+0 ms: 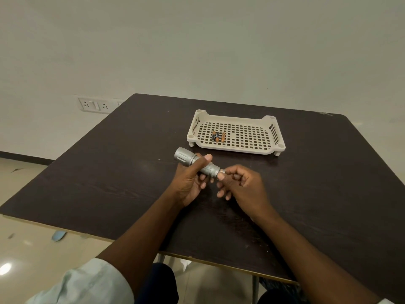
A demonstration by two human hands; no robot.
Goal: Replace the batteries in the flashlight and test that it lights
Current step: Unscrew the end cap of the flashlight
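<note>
The fingers of the left hand curl round the barrel of the silver flashlight, the thumb laid along its top, and hold it just above the table. The fingers of the right hand are bent in a narrow pinch at the flashlight's near tail end, thumb and forefinger closing on a small pale part that sticks out there; what that part is cannot be told.

The dark wood-grain table fills the middle of the scene, set against a pale wall. On its far right part stands a cream perforated tray on short feet, well apart from the hands. The flashlight lies slantwise between the tray and the person, its wide head pointing far and left, its tail near and right. Inside the tray, toward its left side, three small batteries lie side by side, touching or nearly so. A white socket plate sits on the wall at far left.
</note>
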